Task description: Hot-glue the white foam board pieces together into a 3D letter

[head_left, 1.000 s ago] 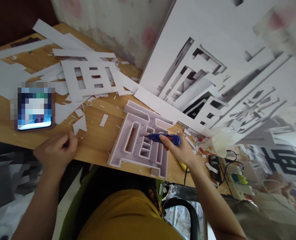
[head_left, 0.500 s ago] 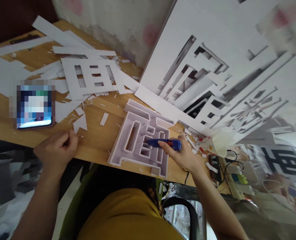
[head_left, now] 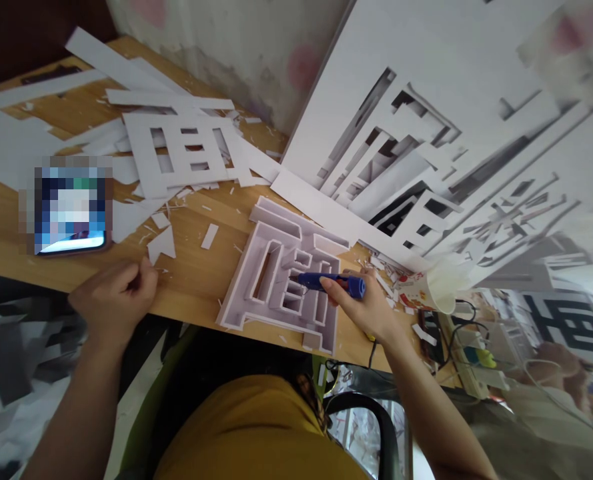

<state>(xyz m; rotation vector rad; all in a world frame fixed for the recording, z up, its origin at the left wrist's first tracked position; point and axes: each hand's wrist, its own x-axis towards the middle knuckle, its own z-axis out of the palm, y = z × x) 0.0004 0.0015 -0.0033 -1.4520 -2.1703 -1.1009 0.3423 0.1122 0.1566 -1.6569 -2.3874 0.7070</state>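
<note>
Wooden desk point(head_left: 196, 280) sits right up against a blotchy, worn wall point(head_left: 236, 47) with pinkish patches. Soft daylight all over. Black chair point(head_left: 376, 420) rim pokes out at the bottom, and dark floor point(head_left: 6, 347) shows below the desk's edge on the left.

A phone point(head_left: 71, 210) lies at the left of the wooden tabletop point(head_left: 196, 283). White offcuts point(head_left: 181, 150) litter the upper left; a paper cup point(head_left: 433, 288) lies tipped at centre right.
</note>
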